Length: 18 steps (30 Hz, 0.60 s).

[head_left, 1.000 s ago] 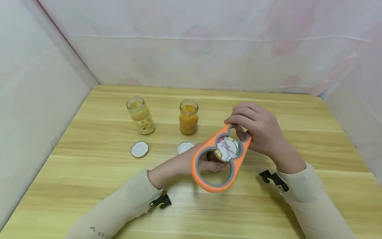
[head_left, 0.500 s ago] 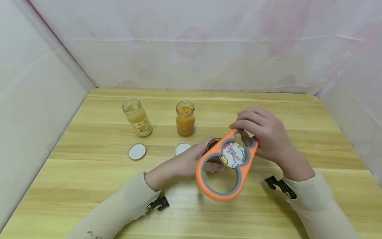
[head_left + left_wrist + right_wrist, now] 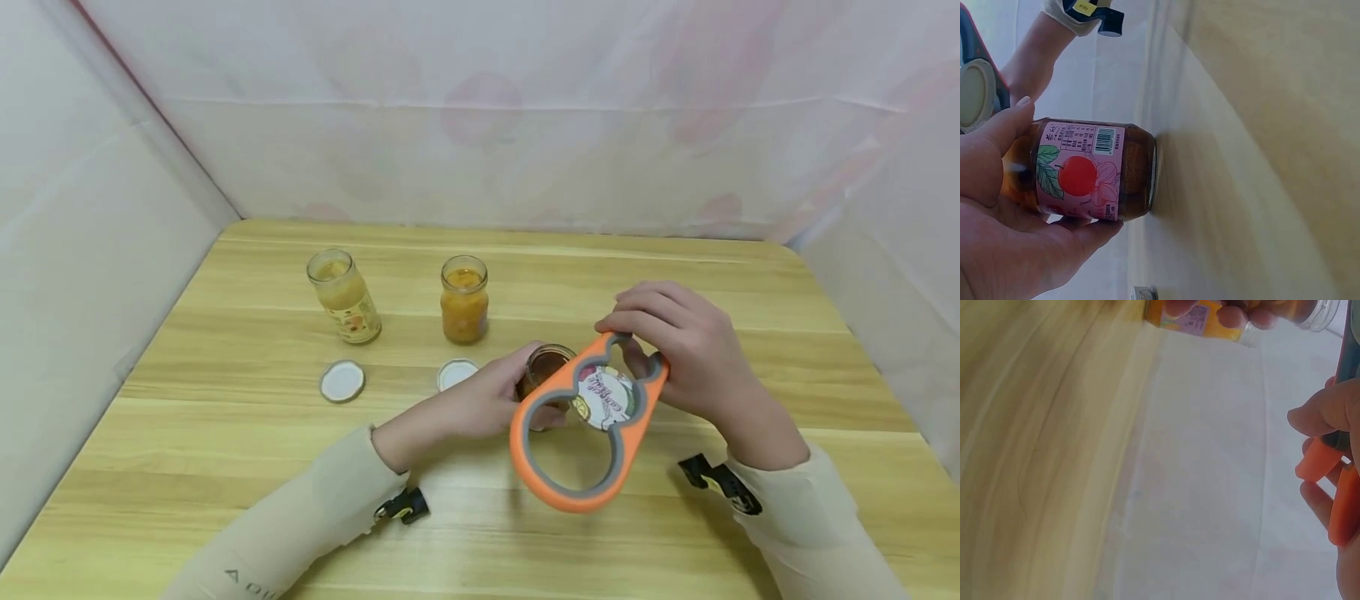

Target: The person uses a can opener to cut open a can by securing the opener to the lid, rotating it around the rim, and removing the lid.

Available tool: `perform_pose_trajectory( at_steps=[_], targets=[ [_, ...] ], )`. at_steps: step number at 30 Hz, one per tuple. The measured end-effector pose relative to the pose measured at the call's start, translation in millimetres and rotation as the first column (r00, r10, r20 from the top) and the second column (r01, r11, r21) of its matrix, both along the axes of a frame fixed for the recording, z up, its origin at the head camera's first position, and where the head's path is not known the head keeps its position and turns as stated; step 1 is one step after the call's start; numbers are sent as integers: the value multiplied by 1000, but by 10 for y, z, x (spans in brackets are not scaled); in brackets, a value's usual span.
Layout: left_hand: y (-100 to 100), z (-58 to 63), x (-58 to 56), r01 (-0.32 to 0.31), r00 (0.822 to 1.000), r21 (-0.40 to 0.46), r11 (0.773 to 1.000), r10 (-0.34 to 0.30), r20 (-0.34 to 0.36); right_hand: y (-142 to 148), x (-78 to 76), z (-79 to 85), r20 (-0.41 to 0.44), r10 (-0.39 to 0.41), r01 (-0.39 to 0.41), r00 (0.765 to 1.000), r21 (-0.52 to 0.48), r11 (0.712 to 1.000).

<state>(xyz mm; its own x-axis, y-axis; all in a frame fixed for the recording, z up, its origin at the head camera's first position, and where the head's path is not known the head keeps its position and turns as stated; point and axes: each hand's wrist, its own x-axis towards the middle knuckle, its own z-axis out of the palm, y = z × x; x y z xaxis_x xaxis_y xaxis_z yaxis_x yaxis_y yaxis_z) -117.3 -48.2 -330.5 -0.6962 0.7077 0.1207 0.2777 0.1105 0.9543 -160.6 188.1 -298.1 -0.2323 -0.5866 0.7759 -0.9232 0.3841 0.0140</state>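
Note:
My left hand [image 3: 480, 402] grips a glass jar [image 3: 1082, 172] of dark contents, its pink label printed with a red fruit. The jar's uncovered round mouth [image 3: 550, 361] shows in the head view, partly behind an orange and grey jar opener [image 3: 634, 429]. That opener is held at its narrow end by my right hand [image 3: 686, 354], thumb on one side and fingers on the other. A printed white lid [image 3: 604, 398] sits in the opener's middle opening, to the right of the jar mouth.
Further back stand two uncovered jars, one with pale yellow contents [image 3: 348, 304] and one with orange contents [image 3: 464, 308]. Two white lids lie in front of them, one at left [image 3: 342, 381] and one beside my left wrist [image 3: 455, 373]. Fabric walls border the wooden table [image 3: 225, 467].
The jar opener and the lid in it have moved right and toward me with my right hand, off the jar's mouth. My left hand keeps its grip on the jar.

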Motion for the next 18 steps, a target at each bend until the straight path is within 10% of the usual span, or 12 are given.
perform_pose_trajectory(
  at_steps=[12, 18],
  targets=[
    [122, -261, -284, 3, 1000, 31, 1000, -4, 20, 8, -19, 46, -2, -1, 1, 1000, -21, 1000],
    [159, -177, -383, -14, 998, 24, 1000, 12, 57, -7, -34, 68, -4, -12, 12, 1000, -36, 999]
  ],
)
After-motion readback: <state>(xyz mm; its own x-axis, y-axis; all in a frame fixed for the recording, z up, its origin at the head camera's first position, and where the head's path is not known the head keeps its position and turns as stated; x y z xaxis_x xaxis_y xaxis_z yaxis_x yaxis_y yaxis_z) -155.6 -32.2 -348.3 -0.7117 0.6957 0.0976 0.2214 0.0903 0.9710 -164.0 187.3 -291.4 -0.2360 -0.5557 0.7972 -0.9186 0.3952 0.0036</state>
